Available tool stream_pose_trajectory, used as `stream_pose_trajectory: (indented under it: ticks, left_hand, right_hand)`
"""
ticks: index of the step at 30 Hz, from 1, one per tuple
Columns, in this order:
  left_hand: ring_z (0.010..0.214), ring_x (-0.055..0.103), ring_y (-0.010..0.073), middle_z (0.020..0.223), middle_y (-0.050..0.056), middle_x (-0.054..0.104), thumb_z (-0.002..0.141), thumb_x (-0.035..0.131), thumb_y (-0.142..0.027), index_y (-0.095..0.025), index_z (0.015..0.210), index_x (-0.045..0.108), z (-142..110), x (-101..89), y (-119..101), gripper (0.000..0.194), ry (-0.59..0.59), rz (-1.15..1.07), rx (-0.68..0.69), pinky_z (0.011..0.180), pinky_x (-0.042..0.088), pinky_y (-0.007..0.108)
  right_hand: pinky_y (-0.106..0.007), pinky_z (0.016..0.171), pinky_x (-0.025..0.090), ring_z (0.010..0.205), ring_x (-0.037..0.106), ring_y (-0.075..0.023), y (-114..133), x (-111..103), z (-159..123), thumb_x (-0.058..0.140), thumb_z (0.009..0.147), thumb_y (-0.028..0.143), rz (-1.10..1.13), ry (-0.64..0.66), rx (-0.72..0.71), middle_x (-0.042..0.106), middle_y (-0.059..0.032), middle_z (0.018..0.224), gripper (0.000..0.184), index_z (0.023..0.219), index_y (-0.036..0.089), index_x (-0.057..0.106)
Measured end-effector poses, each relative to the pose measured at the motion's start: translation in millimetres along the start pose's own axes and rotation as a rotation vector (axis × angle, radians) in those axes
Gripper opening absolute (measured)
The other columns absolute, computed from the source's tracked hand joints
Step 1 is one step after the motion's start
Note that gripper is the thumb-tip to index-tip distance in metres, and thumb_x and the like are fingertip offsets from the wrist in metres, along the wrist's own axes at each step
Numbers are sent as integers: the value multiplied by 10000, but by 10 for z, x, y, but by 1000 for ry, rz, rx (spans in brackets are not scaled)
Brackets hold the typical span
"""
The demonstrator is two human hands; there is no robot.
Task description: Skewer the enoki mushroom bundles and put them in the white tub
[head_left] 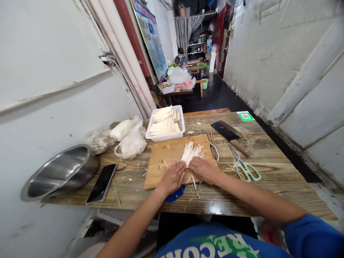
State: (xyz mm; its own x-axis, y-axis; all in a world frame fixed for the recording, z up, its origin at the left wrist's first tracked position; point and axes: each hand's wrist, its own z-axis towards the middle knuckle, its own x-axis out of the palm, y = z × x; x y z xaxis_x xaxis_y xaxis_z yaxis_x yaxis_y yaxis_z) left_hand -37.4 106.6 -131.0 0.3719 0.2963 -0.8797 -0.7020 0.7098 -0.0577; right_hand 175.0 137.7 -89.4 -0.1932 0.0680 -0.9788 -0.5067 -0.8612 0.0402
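Observation:
A white bunch of enoki mushrooms lies on the wooden cutting board, its caps fanned toward the far side. My left hand is closed on the left of the bunch, near its base. From the other side my right hand presses in with fingers together. The fingertips hide part of the stems. Loose enoki strands trail below the hands over the board's near edge. Just beyond the board, a white plastic tray contains stacked flat, pale-yellow pieces.
Right of the board lie thin sticks, a cleaver and green-handled scissors. To the left are plastic bags, a phone and a steel basin overhanging the table edge. A person sits farther back.

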Motion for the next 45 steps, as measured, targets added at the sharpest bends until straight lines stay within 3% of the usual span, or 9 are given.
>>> stream_pose_trajectory:
  ticks: [12,18,21,24,28,31,36,39,45]
  left_hand:
    - [1250,464,252,1271,150,564,878,429,-132,-122,1336,410,-9,-78,-47,459,-64,-10,33,1062,387,499]
    - [1220,494,253,1261,128,578,869,434,-129,-149,1320,440,-1,-81,-25,452,-55,-35,44,1052,395,518]
    - [1168,537,250,1229,132,598,872,468,-159,-149,1290,469,-25,-65,-19,418,-85,-44,29,1025,433,501]
    - [1140,559,239,1216,121,607,886,493,-195,-175,1261,494,-28,-59,-8,376,-113,-78,-10,999,466,475]
    - [1124,574,225,1201,105,626,908,488,-238,-184,1234,515,46,-130,-23,332,-72,-112,-39,979,483,459]
    - [1207,513,242,1267,106,588,909,486,-244,-181,1301,456,115,-218,-86,399,-43,-85,-51,1022,429,510]
    - [1130,575,218,1168,91,648,920,449,-193,-203,1114,607,55,-208,-197,251,-369,-92,-298,1003,448,501]
    - [995,647,228,1037,77,704,906,492,-238,-206,934,682,-78,-98,-221,195,-330,-118,-333,915,516,503]
    - [1050,634,211,1096,94,687,901,475,-184,-194,1008,671,-277,69,-226,223,-395,-174,-350,881,562,410]
  right_hand:
    - [-401,1127,136,1297,371,-203,209,57,258,320,965,373,18,-8,134,509,-141,1340,498,1346,66,411]
    - [-393,1079,243,1281,379,-224,302,-121,45,408,937,359,-8,-18,251,465,-121,1376,438,1322,152,444]
    - [-446,938,372,1099,506,-289,436,-213,-277,433,917,215,-54,-39,459,576,-193,1164,298,1167,104,551]
    - [-391,773,443,893,562,-277,522,-207,-552,457,889,140,-65,-25,594,622,-145,888,166,904,121,622]
    - [-282,634,437,789,575,-215,496,-138,-638,489,873,119,-14,-44,621,616,-76,836,138,827,170,608]
    - [-252,563,412,655,564,-167,431,-117,-591,438,900,138,42,-119,621,606,-42,787,193,816,189,603]
    - [-288,633,457,733,595,-192,231,-254,-570,367,923,204,149,-365,637,625,-84,903,250,963,171,611]
    - [-310,690,473,770,605,-201,54,-457,-556,377,924,275,229,-504,645,637,-80,866,265,937,173,621]
    - [-310,712,490,792,622,-198,-172,-839,-415,469,886,365,393,-664,637,676,-66,854,253,871,185,646]
